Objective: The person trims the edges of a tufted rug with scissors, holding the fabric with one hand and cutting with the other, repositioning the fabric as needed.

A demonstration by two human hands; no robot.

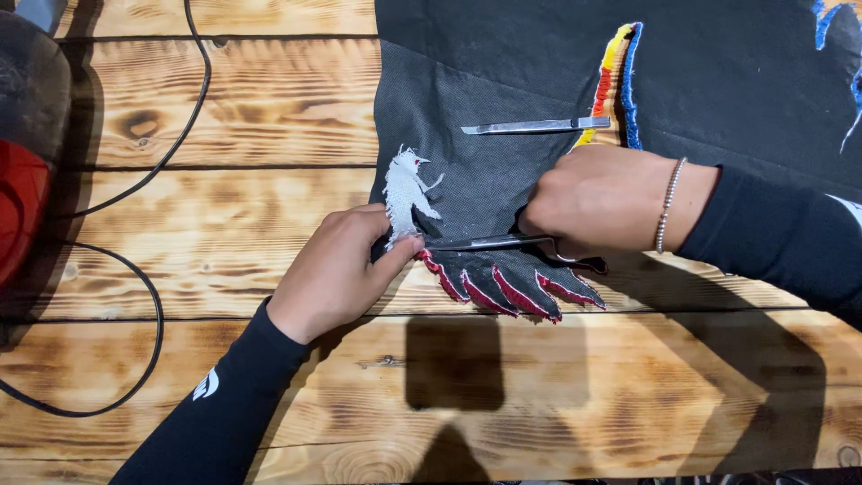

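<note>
Cable, thin and black [153, 296], loops over the left part of the scorched wooden plank worktop [269, 108], beside a rounded red and grey object [27, 171] at the left edge. Right of the cable, the left hand [337, 269], in a long black sleeve, lies with its fingers curled and its thumb pressed down on the lower edge of the dark grey fabric sheet with red-edged feather-shaped points [503, 207], just under a small white mesh patch [406, 193] on that fabric. The sheet spreads from the middle of the worktop to its top right corner, its red points hanging toward the near edge. The right hand [602, 198], with a beaded bracelet [666, 205] at the wrist, is closed around the handles of steel scissors [489, 242], whose blades point left along the fabric toward the left thumb. Farther back, a flat steel blade tool [536, 126] lies loose on the fabric, near a strip of yellow, red and blue stitching [620, 81].
</note>
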